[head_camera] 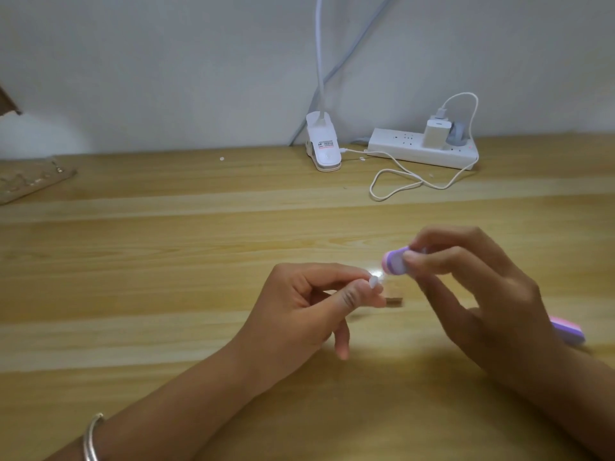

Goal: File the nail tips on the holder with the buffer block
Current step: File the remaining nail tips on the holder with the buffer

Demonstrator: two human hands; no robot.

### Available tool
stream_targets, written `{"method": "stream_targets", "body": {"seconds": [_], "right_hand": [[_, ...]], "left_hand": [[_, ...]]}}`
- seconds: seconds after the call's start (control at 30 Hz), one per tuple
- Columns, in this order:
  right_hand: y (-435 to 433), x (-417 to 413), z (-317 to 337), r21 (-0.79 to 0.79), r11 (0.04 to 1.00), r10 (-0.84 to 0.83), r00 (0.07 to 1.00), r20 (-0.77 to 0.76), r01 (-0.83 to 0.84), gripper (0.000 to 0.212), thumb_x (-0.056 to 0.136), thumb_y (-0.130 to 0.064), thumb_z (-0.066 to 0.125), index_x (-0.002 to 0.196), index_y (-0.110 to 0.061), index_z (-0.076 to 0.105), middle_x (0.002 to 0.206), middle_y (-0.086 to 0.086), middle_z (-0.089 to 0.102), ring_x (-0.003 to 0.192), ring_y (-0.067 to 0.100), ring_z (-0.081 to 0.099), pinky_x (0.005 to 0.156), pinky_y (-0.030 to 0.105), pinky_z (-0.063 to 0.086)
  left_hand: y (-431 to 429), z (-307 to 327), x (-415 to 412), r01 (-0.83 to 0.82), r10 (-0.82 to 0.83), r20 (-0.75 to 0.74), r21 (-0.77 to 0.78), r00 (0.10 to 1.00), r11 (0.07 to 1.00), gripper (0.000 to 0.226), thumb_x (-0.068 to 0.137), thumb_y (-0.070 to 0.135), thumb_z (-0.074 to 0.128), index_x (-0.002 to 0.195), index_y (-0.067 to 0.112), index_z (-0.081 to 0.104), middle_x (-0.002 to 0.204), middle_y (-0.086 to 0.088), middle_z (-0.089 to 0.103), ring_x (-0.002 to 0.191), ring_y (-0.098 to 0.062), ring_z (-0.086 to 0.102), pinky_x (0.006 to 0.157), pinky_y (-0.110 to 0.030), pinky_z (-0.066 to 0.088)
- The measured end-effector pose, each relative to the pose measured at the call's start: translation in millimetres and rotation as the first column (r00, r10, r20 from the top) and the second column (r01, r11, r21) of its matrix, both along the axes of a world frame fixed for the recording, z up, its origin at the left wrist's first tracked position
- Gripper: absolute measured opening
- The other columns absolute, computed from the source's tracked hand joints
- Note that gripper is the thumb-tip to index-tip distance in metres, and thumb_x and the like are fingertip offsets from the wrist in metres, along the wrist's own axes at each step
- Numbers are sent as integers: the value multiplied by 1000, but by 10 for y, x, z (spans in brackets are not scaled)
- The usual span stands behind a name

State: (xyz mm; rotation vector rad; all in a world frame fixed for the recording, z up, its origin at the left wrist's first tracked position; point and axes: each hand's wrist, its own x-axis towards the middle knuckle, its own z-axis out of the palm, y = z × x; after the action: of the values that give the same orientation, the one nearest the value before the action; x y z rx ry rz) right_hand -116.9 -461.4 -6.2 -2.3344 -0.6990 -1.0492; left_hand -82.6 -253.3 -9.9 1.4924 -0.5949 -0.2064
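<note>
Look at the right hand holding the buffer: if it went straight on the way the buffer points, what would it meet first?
Probably the nail tip pinched in the left hand; the buffer in the right hand points down-left at it, though depth is unclear.

Soft even light, glare spot on table (166, 294), hands blurred

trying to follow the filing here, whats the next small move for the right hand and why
Probably bring the buffer block in the right hand down-left onto the nail tip pinched by the left hand: the block's end sits just beside the tip, a small gap apparently left.
</note>
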Motion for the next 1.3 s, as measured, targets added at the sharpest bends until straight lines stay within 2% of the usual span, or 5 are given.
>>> {"method": "stream_targets", "body": {"seconds": [0.8,0.9,1.03,1.2,1.3], "right_hand": [[-30,-56,-46,-190,962,202,979,16,-196,25,88,15,57,104,0,68,108,16,62,93,27,63,86,28,50],[-98,-11,-6,-127,988,95,995,30,-90,20,83,17,60,94,6,73,101,20,64,84,33,67,75,35,52],[113,-158,-64,-96,959,267,964,-13,-267,21,90,11,56,103,-2,67,109,13,61,88,27,64,84,28,51],[-20,-40,-16,-84,990,112,994,15,-111,21,83,17,60,94,4,72,102,19,64,87,30,66,78,33,53],[61,-115,-44,8,980,198,980,2,-198,20,92,9,57,105,-4,64,108,15,62,88,29,65,78,34,52]], "left_hand": [[55,27,-11,293,-290,-145,0,946,956,18,90,25,54,78,17,64,57,-1,51,40,-15,50,42,-21,34],[67,30,25,320,-321,-192,-38,927,947,20,90,24,53,77,13,61,57,-1,48,38,-14,47,41,-19,34],[69,-4,43,328,-335,-232,-69,913,942,25,89,26,56,78,3,60,57,-17,43,40,-18,46,39,-20,36],[96,2,79,367,-388,-277,-123,879,922,19,90,24,55,77,11,60,57,-2,42,41,-16,40,40,-19,37],[73,-11,71,377,-396,-266,-120,879,918,20,89,26,57,77,11,61,56,-2,44,40,-15,42,40,-19,37]]}}
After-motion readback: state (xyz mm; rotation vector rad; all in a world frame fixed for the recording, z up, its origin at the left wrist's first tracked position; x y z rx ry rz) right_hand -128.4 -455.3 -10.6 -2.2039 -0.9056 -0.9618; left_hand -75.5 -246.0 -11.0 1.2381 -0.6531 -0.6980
